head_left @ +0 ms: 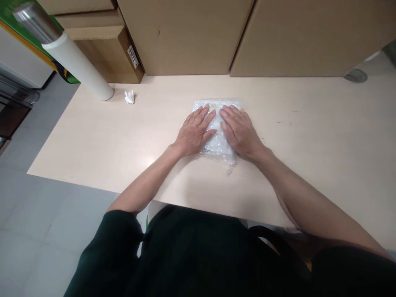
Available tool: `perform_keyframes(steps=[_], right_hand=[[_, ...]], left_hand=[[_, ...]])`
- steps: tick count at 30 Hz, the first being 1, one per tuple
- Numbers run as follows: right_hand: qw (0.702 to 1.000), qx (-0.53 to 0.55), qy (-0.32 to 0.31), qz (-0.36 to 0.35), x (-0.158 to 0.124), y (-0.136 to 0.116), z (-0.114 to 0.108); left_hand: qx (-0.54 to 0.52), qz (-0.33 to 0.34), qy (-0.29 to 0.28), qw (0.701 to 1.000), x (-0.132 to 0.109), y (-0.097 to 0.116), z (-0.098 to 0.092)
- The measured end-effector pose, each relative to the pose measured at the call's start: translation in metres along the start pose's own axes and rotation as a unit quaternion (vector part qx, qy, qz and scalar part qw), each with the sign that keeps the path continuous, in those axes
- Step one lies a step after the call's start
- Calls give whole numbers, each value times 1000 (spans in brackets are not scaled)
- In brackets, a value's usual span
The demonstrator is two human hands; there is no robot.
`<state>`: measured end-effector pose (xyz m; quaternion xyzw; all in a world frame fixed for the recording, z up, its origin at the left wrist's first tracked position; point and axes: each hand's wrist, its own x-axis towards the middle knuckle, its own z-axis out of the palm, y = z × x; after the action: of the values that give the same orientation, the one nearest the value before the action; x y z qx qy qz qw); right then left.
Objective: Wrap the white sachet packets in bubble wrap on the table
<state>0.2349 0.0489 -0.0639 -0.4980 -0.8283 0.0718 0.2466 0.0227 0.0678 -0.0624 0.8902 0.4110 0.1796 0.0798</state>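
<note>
A flat white package in clear, crinkled plastic wrap (215, 142) lies on the pale table in front of me. My left hand (194, 128) rests flat on its left side, fingers spread and thumb pointing inward. On its right side lies my right hand (238, 128), palm down, its fingers extended and slightly bent. Both hands press on the wrap and neither grasps it. A loose twist of plastic sticks out at the near right corner. What is inside the wrap I cannot make out.
Large cardboard boxes (188, 37) line the table's back edge, with a smaller box (102, 57) at the left. A white roll with a metal end (77, 64) stands at the back left, beside a crumpled white scrap (129, 97). A clear round object (355, 76) lies at back right.
</note>
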Motion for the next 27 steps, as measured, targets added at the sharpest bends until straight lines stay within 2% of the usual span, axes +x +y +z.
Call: perform_keyframes(steps=[3,7,11,14,19,24,27], right_hand=[[999,-13,-30,-1,4,-3,-8],[994,-46,-98,-22,14,-1,-19],[988,-37,-146,-41,16,12,-17],[987,-20,-150,-52,12,22,-8],[990,-16,-126,-58,8,27,-3],[981,-16,-181,-72,13,31,-12],[981,-15,-181,-66,14,31,-15]], left_hand=[[8,9,-14,1000,1,-2,-5],[43,22,-62,997,11,-8,-24],[51,57,-120,990,23,-17,-36],[18,62,-151,986,26,-23,-34],[-13,42,-132,990,23,-23,-31],[-36,44,-226,972,24,-28,-43],[-49,52,-219,973,25,-31,-45]])
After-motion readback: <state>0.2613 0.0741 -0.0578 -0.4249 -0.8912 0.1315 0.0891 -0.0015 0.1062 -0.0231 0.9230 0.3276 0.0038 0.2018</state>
